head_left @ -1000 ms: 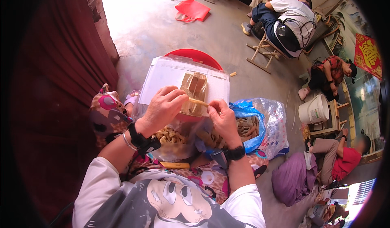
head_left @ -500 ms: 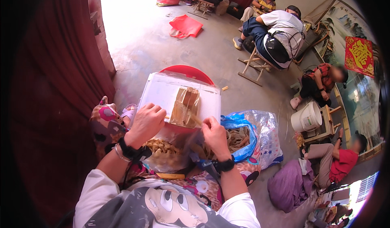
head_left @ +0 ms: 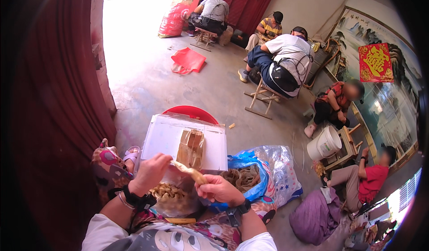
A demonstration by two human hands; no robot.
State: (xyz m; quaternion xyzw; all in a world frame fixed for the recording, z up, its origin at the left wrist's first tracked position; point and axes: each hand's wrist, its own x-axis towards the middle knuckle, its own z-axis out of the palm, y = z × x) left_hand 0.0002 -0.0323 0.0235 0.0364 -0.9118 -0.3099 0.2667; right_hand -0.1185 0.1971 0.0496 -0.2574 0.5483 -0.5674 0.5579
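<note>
A pale tan, twisted strip [head_left: 190,171] is stretched between my two hands, above the near edge of a white board [head_left: 156,137]. My left hand [head_left: 154,172] pinches its upper left end. My right hand [head_left: 220,189] has its fingers closed round the lower right end. Past the strip, a brown wooden block [head_left: 191,149] wrapped in clear film stands on the board. Below my hands, a clear bag [head_left: 178,211] holds many short tan pieces [head_left: 167,193]. To the right, longer brown strips [head_left: 241,179] lie in a blue plastic bag [head_left: 263,172].
A red round tub [head_left: 192,111] shows behind the board. On my lap lies a yellow piece [head_left: 181,221]. A red bag [head_left: 188,61] is on the floor ahead. Several people sit nearby on low stools, with a white bucket [head_left: 324,143] and purple sack [head_left: 315,217] at right.
Both hands have come away from the block, nearer to me, and the strip now stretches between them. The head view has shifted, showing more of the room ahead.
</note>
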